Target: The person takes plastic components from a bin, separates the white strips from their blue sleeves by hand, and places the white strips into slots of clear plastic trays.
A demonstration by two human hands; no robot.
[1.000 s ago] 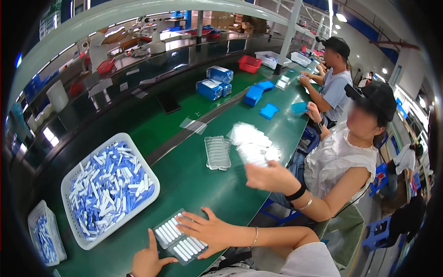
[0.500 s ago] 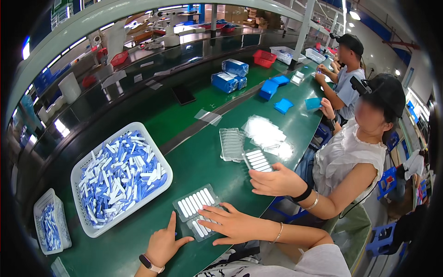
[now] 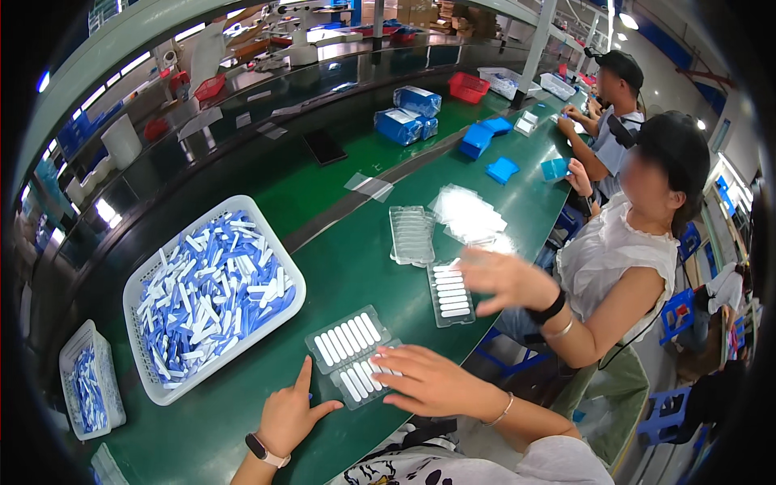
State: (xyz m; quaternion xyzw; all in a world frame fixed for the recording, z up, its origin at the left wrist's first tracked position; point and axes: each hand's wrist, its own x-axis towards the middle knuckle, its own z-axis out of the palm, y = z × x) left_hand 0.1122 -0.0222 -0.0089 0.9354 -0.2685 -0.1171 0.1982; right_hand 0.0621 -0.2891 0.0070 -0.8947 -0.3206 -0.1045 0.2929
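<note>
A clear plastic tray (image 3: 353, 322) with two rows of white sticks lies on the green table in front of me. My left hand (image 3: 291, 416) rests at its left side, index finger and thumb stretched apart, the other fingers curled from sight. A small blue bit shows beside that hand; I cannot tell whether it is held. Over the tray's nearer row is my right hand (image 3: 432, 384), fingers spread and partly hiding the white sticks. At the left stands a large white basket (image 3: 293, 283), heaped with blue and white sticks.
A smaller basket (image 3: 119, 396) of blue sticks stands far left. Right of my tray, a co-worker's blurred hand (image 3: 509, 279) is over another filled tray (image 3: 453, 301). Beyond lie stacked clear trays (image 3: 412, 234), clear sheets (image 3: 469, 214) and blue packs (image 3: 477, 139).
The co-worker's filled tray, tilted in the hand before, now lies on the table, and that hand has lifted off it. My right hand has shifted slightly right over my tray.
</note>
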